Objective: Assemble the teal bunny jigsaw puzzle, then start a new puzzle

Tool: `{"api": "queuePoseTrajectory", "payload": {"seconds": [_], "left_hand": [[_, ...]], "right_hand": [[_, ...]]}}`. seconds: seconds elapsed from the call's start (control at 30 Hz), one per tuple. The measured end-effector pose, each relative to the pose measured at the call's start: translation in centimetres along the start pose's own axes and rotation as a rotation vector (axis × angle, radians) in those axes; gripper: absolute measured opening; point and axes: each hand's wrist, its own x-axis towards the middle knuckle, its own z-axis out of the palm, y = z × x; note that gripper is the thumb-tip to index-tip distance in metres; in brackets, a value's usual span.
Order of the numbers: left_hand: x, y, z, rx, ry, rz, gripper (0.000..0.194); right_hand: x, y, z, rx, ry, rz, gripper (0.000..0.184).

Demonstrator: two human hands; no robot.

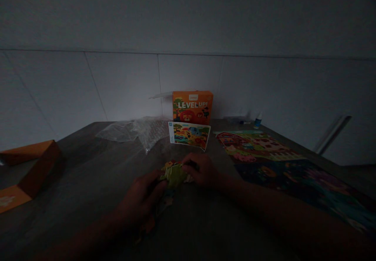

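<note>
Jigsaw puzzle pieces (pixel 175 175), mostly green with some yellow and red, are bunched between my two hands over the table. My left hand (pixel 143 193) grips them from the left, its thumb and fingers closed on their edge. From the right, my right hand (pixel 200 170) pinches the same pieces with thumb and curled fingers. A few darker pieces (pixel 168 198) lie below, beside my left hand; the dim light hides their shapes. Just beyond my hands, a picture card (pixel 190 136) with jungle animals leans against an orange puzzle box (pixel 192 106) marked "LEVEL UP!".
Clear plastic wrapping (pixel 141 132) lies at the back left. An open orange box part (pixel 35 171) sits at the left edge. To the right, assembled puzzles (pixel 264 157) show a farm and a dark blue scene. A small bottle (pixel 257 121) stands near the wall.
</note>
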Motion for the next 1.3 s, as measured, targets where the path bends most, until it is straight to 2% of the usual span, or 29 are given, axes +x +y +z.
{"api": "queuePoseTrajectory", "payload": {"seconds": [0.17,0.43,1.03,1.3], "left_hand": [[0.01,-0.1,0.1,0.017,0.021,0.033,0.033],[0.02,0.08,0.16,0.052,0.036,-0.018,0.034],[-0.01,0.32,0.15,0.039,0.024,-0.049,0.032],[0.02,0.47,0.17,0.032,0.032,-0.041,0.029]], "right_hand": [[0.02,0.1,-0.07,0.004,0.06,0.019,0.006],[0.17,-0.19,-0.34,-0.01,0.116,0.052,0.006],[0.02,-0.14,-0.37,-0.031,-0.023,-0.011,0.009],[0.0,-0.23,-0.48,-0.064,-0.041,-0.006,0.013]]}}
